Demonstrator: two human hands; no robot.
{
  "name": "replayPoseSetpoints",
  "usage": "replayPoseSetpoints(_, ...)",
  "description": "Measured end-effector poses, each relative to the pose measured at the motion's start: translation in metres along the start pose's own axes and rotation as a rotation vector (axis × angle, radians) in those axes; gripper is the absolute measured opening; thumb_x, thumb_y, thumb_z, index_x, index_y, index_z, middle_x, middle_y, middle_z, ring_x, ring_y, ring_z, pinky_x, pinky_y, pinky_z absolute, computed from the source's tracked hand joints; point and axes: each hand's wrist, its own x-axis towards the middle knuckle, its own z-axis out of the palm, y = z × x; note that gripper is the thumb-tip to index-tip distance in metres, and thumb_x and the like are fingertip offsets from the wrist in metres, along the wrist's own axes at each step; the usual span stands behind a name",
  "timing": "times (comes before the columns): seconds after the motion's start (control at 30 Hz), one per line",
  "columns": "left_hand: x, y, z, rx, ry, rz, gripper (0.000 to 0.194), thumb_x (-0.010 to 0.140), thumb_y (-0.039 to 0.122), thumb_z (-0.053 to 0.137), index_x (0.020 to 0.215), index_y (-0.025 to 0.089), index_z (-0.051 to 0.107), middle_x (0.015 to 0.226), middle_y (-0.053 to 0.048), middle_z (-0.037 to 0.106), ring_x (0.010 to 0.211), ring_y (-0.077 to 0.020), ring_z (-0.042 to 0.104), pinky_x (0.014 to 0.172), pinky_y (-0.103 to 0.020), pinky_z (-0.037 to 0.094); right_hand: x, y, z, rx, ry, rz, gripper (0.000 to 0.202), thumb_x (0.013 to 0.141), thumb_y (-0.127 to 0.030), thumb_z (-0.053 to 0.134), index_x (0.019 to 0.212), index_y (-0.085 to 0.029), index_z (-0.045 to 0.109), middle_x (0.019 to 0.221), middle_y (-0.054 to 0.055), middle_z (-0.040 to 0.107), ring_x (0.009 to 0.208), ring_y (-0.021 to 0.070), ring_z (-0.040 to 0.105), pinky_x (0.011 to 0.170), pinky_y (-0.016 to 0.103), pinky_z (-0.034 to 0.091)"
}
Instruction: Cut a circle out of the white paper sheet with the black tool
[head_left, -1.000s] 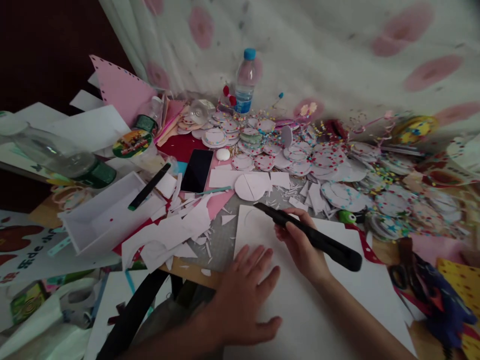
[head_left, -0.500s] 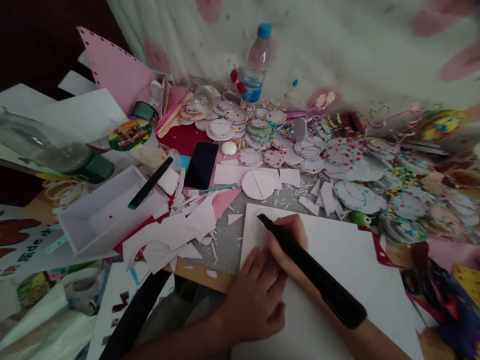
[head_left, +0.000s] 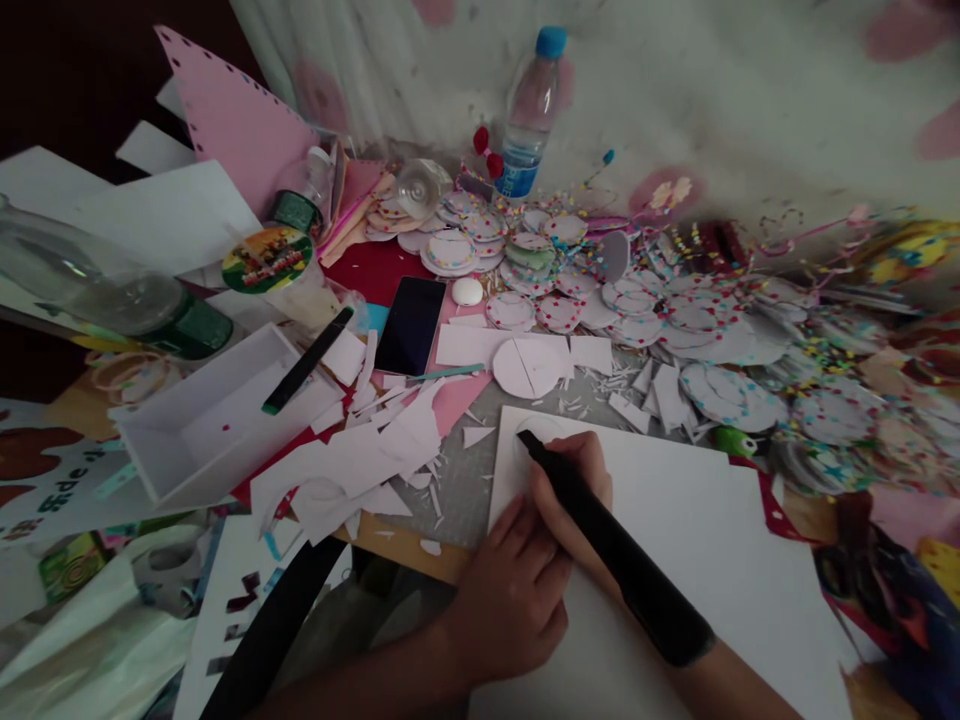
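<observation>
A large white sheet of board (head_left: 675, 530) lies in front of me, with a faint circle outline near its upper left corner. My right hand (head_left: 577, 480) is closed around a long black craft knife (head_left: 630, 570), whose dark tip touches the board at that outline. The blade itself is hard to make out. My left hand (head_left: 517, 590) rests on the board's left part, fingers stretched forward and slightly bent, beside my right hand. Beyond the board lies a white disc (head_left: 525, 366) with a line across it. White offcuts (head_left: 360, 455) are scattered to the left on a grey cutting mat (head_left: 469, 480).
A phone (head_left: 411, 325), an open white box (head_left: 217, 410) and a black marker (head_left: 307, 360) lie to the left. Bead-trimmed white discs (head_left: 634, 300) pile up along the back, near an upright water bottle (head_left: 529, 120). Scissors (head_left: 847, 570) lie at right.
The camera view has shifted slightly, so the background objects appear a little to the right. The knife has turned a little steeper, its tip still at the circle. My left hand stays on the board.
</observation>
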Motion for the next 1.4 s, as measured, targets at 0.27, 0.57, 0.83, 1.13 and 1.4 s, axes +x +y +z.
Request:
replayPoseSetpoints(0.27, 0.003, 0.001, -0.003, -0.021, -0.008, -0.008, 0.032, 0.087, 0.026, 0.051, 0.111, 0.011, 0.065, 0.121, -0.015, 0.064, 0.134, -0.0334, 0.042, 0.118, -0.052, 0.028, -0.002, -0.002, 0.004, -0.080, -0.028, -0.019, 0.020, 0.081, -0.032, 0.057, 0.094, -0.027, 0.042, 0.063, -0.005, 0.055, 0.050, 0.0145, 0.050, 0.053, 0.028, 0.043)
replayPoseSetpoints(0.57, -0.001, -0.001, 0.002, -0.045, 0.083, 0.007, 0.038, 0.087, 0.026, 0.049, 0.118, 0.008, 0.061, 0.115, -0.016, 0.066, 0.129, -0.0337, 0.047, 0.113, -0.052, 0.034, 0.001, -0.006, -0.006, -0.113, -0.255, -0.028, 0.021, 0.079, -0.022, 0.057, 0.087, -0.027, 0.038, 0.056, -0.009, 0.056, 0.049, 0.0120, 0.049, 0.053, 0.023, 0.043)
replayPoseSetpoints(0.83, 0.000, -0.002, 0.007, 0.002, 0.067, 0.023, 0.043, 0.085, 0.027, 0.051, 0.125, 0.012, 0.058, 0.126, -0.015, 0.062, 0.132, -0.0362, 0.043, 0.110, -0.058, 0.036, 0.007, -0.014, -0.002, -0.063, -0.260, -0.181, 0.020, 0.082, -0.024, 0.056, 0.078, -0.025, 0.036, 0.047, -0.011, 0.052, 0.038, 0.0087, 0.043, 0.044, 0.019, 0.039)
replayPoseSetpoints(1.13, 0.000, -0.001, 0.003, 0.021, 0.098, 0.046, 0.040, 0.087, 0.028, 0.051, 0.120, 0.009, 0.061, 0.122, -0.017, 0.063, 0.140, -0.0396, 0.031, 0.111, -0.058, 0.036, 0.004, 0.000, 0.001, -0.202, -0.154, -0.296, 0.015, 0.081, -0.021, 0.055, 0.086, -0.024, 0.042, 0.053, -0.009, 0.050, 0.041, 0.0100, 0.044, 0.044, 0.020, 0.038)
replayPoseSetpoints(1.4, 0.000, 0.000, 0.001, 0.053, 0.095, 0.044, 0.040, 0.085, 0.027, 0.052, 0.121, 0.010, 0.061, 0.120, -0.016, 0.064, 0.138, -0.0399, 0.034, 0.109, -0.057, 0.039, 0.003, 0.005, 0.002, -0.260, -0.124, -0.371, 0.013, 0.081, -0.024, 0.054, 0.086, -0.023, 0.042, 0.054, -0.009, 0.046, 0.040, 0.0081, 0.039, 0.044, 0.020, 0.035)
